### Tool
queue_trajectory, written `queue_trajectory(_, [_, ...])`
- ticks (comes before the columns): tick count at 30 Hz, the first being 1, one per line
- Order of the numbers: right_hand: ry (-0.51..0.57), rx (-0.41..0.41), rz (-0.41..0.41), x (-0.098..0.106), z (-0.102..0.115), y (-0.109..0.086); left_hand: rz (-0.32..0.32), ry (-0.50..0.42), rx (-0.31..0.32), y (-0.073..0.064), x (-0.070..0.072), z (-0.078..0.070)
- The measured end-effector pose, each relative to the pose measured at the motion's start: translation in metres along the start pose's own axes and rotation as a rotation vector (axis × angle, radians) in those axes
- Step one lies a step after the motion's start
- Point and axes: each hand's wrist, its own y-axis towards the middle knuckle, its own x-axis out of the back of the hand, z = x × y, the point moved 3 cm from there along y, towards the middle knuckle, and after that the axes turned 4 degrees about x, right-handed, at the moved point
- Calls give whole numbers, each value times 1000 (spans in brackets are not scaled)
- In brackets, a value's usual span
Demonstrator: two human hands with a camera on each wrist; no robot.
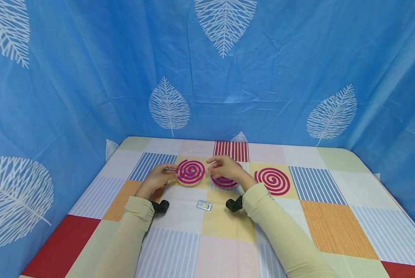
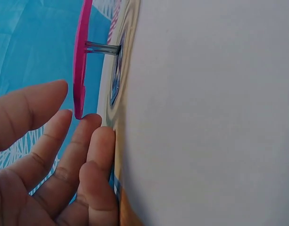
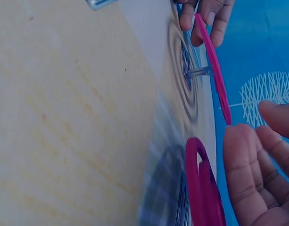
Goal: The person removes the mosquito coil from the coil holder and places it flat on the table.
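Note:
A magenta mosquito coil [image 1: 191, 170] is perched on a small metal stand [image 2: 117, 70], raised above the tablecloth. My left hand [image 1: 157, 179] is at its left edge; in the left wrist view, loosely bent fingers reach the coil's rim while the thumb stays apart from it. On the opposite side, my right hand [image 1: 228, 169] hovers between this coil and a second mosquito coil [image 3: 203, 188], thumb and fingers spread with nothing between them. The right hand partly covers that second coil in the head view.
A third magenta coil [image 1: 272, 180] lies to the right. Nearer the front, between the wrists, is a flat metal stand [image 1: 204, 205]. Patchwork cloth [image 1: 228, 255] covers the table, and a blue leaf-patterned curtain [image 1: 263, 77] surrounds its back and sides.

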Motion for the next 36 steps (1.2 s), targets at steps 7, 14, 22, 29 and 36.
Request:
queue_trajectory(7, [2, -70, 18, -10, 0, 5, -10, 33, 25, 0, -1, 0])
queue_trajectory(14, [-13, -106, 28, -17, 1, 7, -11, 24, 35, -1, -2, 2])
queue_trajectory(22, [1, -100, 18, -21, 1, 10, 13, -7, 28, 0, -1, 1])
queue_trajectory(29, [8, -107, -9, -23, 0, 11, 59, 29, -12, -2, 0, -1])
queue_trajectory(36, [8, -109, -22, -23, 0, 12, 72, 30, -45, -3, 1, -2])
